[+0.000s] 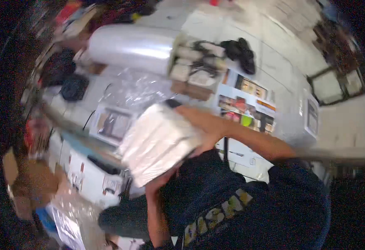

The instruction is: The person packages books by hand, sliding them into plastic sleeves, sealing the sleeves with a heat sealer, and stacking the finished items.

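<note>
A blocky white package in shiny, creased plastic wrap is held up in front of my dark shirt. My right hand grips it along its right side, with the fingers partly lost behind its edge. From below, my left hand supports the lower edge, its fingers mostly hidden by the package. Motion blurs the view, so what is inside the wrap cannot be made out. Just beyond the package lies a spread of clear plastic wrap.
A large roll of plastic wrap lies at the back, beside a box of wrapped items. Printed picture sheets lie to the right, near a black bundle. A cardboard box stands at lower left.
</note>
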Demonstrator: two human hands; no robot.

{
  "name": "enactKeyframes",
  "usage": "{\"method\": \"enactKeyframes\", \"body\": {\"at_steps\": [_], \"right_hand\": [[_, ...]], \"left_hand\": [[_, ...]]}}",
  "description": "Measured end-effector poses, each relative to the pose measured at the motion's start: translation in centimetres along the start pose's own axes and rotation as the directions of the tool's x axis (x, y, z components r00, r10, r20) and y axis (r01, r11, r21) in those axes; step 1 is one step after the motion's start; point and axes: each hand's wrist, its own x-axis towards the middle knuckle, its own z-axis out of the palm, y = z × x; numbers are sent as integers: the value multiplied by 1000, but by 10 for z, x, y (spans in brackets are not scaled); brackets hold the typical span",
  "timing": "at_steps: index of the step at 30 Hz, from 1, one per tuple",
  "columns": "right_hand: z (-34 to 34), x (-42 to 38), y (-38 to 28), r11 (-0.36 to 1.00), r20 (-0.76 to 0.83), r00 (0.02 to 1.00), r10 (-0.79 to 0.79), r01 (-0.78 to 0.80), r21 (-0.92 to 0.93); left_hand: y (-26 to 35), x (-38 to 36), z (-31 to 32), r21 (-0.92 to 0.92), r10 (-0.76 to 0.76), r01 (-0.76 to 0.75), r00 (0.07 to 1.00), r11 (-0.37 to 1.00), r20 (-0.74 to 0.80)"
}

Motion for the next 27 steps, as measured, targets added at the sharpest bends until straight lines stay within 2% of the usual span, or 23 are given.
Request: {"method": "enactKeyframes", "body": {"at_steps": [1,2,3,4,5,6,7,8,10,11,12,14,15,16,17,18,19,20,21,22,24,25,27], "right_hand": [[-10,-20,-19,982,0,983,182,-181,46],[-6,-21,-33,946,44,955,294,-297,131],[-4,-31,-43,932,13,938,345,-344,115],[-4,-36,-52,870,-21,897,442,-423,254],[-3,-42,-57,792,-38,853,520,-464,397],[1,-52,-55,788,-46,847,529,-470,398],[8,-69,-47,574,-17,756,655,-482,662],[14,-89,-38,308,50,657,752,-418,855],[2,-148,-18,311,11,628,778,-400,862],[-8,-176,-17,425,-149,600,786,-350,835],[-20,-204,-22,531,-299,560,773,-311,788],[-62,-264,-36,716,-569,439,695,-495,492],[-87,-281,-53,861,-725,536,433,-483,158],[-113,-281,-85,642,-608,209,766,-305,703],[-142,-300,-93,647,-652,118,749,-345,680],[-170,-347,-77,742,-780,190,597,-500,446],[-189,-337,-108,664,-700,-22,714,-296,687],[-220,-387,-92,739,-741,93,666,-225,635],[-249,-427,-73,702,-701,80,709,-169,692],[-271,-449,-69,673,-677,65,733,-212,709],[-279,-443,-80,627,-636,37,771,-222,746],[-287,-457,-69,624,-634,36,773,-223,749],[-289,-490,-42,531,-588,-1,809,-429,730]], "left_hand": [[67,-4,22,-42,-43,44,999,998,30],[127,-23,25,-85,-97,95,995,992,-20],[128,-28,31,-79,-181,176,981,981,-63],[122,-23,33,-77,-187,186,982,980,-17],[112,-18,31,-175,-233,225,972,958,-26],[107,-17,31,-271,-277,256,960,928,-45],[150,-14,57,-292,-195,175,980,940,-40],[150,-8,63,-291,-186,171,982,941,-24],[147,11,72,-239,-73,135,965,962,252],[157,13,76,-236,-8,108,921,966,390],[148,21,71,-214,104,2,868,977,485],[145,28,56,-203,110,19,790,979,603],[129,30,47,-309,126,87,783,947,609],[119,28,36,-309,168,25,796,951,582],[98,26,26,-265,106,32,865,964,491],[80,27,19,-216,43,47,918,975,393],[75,30,18,-226,43,53,916,973,398],[74,34,16,-240,-4,95,936,966,353],[72,35,15,-252,-50,132,951,959,306],[70,37,16,-259,-43,126,952,958,304],[68,39,17,-133,21,22,951,991,308],[71,38,19,-132,17,25,951,991,307],[76,32,22,-160,-30,68,973,985,230]]}}
